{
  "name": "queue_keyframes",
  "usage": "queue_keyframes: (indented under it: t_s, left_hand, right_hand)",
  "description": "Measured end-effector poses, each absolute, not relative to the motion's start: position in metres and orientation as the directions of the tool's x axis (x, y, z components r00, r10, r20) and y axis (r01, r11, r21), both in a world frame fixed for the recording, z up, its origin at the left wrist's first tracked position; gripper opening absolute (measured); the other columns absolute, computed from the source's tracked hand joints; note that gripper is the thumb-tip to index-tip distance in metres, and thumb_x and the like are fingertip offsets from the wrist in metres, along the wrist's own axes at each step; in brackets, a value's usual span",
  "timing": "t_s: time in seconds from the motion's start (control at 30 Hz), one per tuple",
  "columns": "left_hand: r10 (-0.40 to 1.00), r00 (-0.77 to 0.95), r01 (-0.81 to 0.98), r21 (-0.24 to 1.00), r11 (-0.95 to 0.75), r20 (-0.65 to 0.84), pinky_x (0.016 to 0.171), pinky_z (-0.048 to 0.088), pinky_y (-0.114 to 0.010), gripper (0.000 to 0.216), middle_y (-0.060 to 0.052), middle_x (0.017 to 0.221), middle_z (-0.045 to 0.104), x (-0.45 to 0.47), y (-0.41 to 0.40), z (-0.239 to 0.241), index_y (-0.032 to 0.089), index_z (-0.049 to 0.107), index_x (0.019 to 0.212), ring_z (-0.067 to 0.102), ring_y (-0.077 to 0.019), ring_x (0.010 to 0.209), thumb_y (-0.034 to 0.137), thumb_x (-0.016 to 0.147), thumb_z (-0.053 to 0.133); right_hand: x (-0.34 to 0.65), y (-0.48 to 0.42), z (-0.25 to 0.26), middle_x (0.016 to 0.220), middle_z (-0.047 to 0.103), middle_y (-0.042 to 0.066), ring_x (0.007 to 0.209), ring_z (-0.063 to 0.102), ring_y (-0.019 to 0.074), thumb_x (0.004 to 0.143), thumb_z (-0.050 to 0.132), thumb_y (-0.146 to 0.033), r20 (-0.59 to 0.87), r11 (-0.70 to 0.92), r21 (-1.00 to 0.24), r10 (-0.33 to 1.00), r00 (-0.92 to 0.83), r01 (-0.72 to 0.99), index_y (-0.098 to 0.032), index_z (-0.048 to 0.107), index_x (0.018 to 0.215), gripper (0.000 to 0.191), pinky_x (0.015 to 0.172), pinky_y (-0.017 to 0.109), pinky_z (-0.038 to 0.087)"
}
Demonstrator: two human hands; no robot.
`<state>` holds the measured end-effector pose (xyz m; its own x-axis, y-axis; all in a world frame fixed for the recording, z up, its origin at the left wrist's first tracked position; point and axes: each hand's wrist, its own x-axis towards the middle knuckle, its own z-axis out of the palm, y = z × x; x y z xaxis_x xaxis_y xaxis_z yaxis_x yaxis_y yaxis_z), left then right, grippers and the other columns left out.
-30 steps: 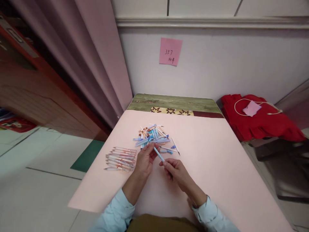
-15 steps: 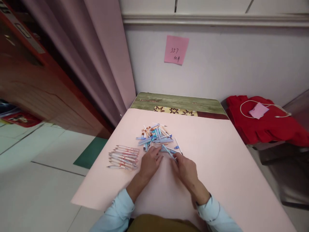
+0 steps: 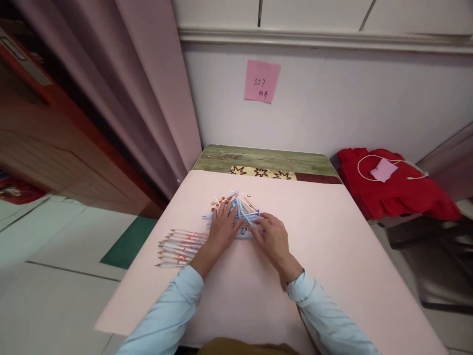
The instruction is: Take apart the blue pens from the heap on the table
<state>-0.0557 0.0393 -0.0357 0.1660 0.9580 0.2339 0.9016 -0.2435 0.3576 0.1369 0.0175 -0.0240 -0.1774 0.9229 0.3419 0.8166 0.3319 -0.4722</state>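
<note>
A mixed pile of pens and slim brushes (image 3: pixel 240 209), mostly light blue with some white and tan ones, lies in the middle of the table. My left hand (image 3: pixel 221 230) rests palm down over the pile's left side, its fingers spread across the pens. At the right edge, my right hand (image 3: pixel 272 237) curves inward, fingers apart and touching the pens. One light blue pen (image 3: pixel 245 216) slants between the hands near my right fingertips. Left of my left wrist, several white pencils with red print (image 3: pixel 179 246) lie side by side, points to the left.
Pale pink paper (image 3: pixel 318 266) covers most of the table, with a green patterned strip (image 3: pixel 266 156) showing at the back. A pink note (image 3: pixel 262 81) is stuck on the wall. To the right, a red cloth (image 3: pixel 395 195) carries a white cable and a pink paper pad.
Both hands have moved forward onto the pile. My left fingers have spread over the pens, and my right hand has let the light blue pen down at the pile. The view has shifted slightly.
</note>
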Motion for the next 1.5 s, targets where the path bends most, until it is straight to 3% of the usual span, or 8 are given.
queue_keyframes:
  t_s: [0.13,0.33,0.6,0.67,0.83,0.97,1.27,1.5]
  left_hand:
    - [0.959,0.144,0.886,0.399,-0.234,0.243,0.115,0.017,-0.058,0.047,-0.015,0.151,0.042,-0.055,0.027,-0.03,0.02,0.054,0.135,0.032,-0.0343,0.142,0.039,0.092,0.052]
    - [0.921,0.025,0.83,0.505,-0.235,0.388,0.112,0.03,-0.049,0.035,-0.017,0.139,0.054,-0.05,-0.001,-0.017,0.018,0.062,0.123,0.046,-0.0299,0.132,0.03,0.094,0.047]
    - [0.93,-0.044,0.581,0.766,-0.274,0.366,0.102,0.04,-0.045,0.023,-0.01,0.116,0.068,-0.046,-0.033,-0.008,0.024,0.072,0.105,0.058,-0.028,0.112,0.026,0.089,0.056]
    - [0.954,-0.073,0.402,0.884,-0.238,0.29,0.098,0.043,-0.04,0.022,-0.009,0.109,0.07,-0.036,-0.031,-0.001,0.025,0.073,0.105,0.061,-0.026,0.106,0.027,0.088,0.058]
    - [0.976,-0.218,-0.156,0.986,-0.06,0.025,0.097,0.043,-0.033,0.027,-0.008,0.109,0.07,0.01,-0.013,0.008,0.021,0.073,0.104,0.061,-0.0237,0.106,0.036,0.083,0.067]
    - [0.991,-0.115,-0.342,0.939,0.028,-0.071,0.087,0.048,-0.033,0.029,-0.008,0.093,0.072,0.038,-0.013,-0.002,0.017,0.072,0.093,0.065,-0.0221,0.092,0.044,0.082,0.067]
    - [0.96,-0.272,0.04,0.997,-0.066,0.074,0.068,0.042,-0.024,0.028,0.0,0.067,0.057,-0.021,-0.047,-0.013,0.022,0.07,0.098,0.052,-0.015,0.065,0.045,0.088,0.058]
    - [0.987,-0.141,0.08,0.995,-0.066,0.077,0.067,0.039,-0.026,0.029,-0.002,0.067,0.058,-0.02,-0.039,-0.02,0.021,0.066,0.077,0.052,-0.0182,0.069,0.046,0.088,0.057]
  right_hand:
    - [0.138,0.044,-0.006,0.105,0.069,0.008,0.095,0.063,0.0196,0.095,0.049,-0.032,0.249,0.225,-0.482,0.962,-0.114,0.847,-0.022,0.07,0.103,0.025,0.082,0.028,0.044]
    - [0.122,0.105,0.009,0.094,0.074,0.008,0.088,0.067,0.0207,0.088,0.055,-0.032,-0.031,0.1,-0.31,0.993,-0.116,0.945,-0.022,0.073,0.095,0.022,0.072,0.027,0.044]
    - [0.117,0.114,0.02,0.087,0.075,0.013,0.085,0.069,0.0246,0.078,0.059,-0.023,-0.029,0.066,-0.283,0.997,-0.078,0.957,-0.017,0.075,0.087,0.019,0.071,0.03,0.045]
    - [0.126,0.096,0.025,0.085,0.075,0.01,0.083,0.068,0.024,0.081,0.055,-0.025,0.02,0.033,-0.334,0.999,-0.028,0.942,-0.02,0.073,0.091,0.021,0.069,0.03,0.046]
    - [0.137,0.019,0.011,0.069,0.069,0.003,0.058,0.062,0.0165,0.086,0.058,-0.043,0.081,0.077,-0.92,0.997,-0.007,0.385,-0.02,0.066,0.084,0.024,0.056,0.026,0.047]
    - [0.139,-0.03,-0.011,0.083,0.073,0.006,0.068,0.064,0.0182,0.086,0.062,-0.041,0.147,0.134,-0.961,0.989,0.035,0.243,-0.02,0.07,0.092,0.024,0.063,0.028,0.051]
    - [0.147,0.007,0.002,0.081,0.073,0.005,0.065,0.063,0.0189,0.087,0.061,-0.039,0.245,0.221,-0.863,0.97,-0.007,0.454,-0.021,0.075,0.093,0.023,0.063,0.03,0.048]
    - [0.079,0.081,0.014,0.103,0.073,0.001,0.094,0.065,0.0172,0.09,0.059,-0.027,0.274,0.462,-0.508,0.887,-0.372,0.727,-0.028,0.075,0.098,0.017,0.081,0.025,0.045]
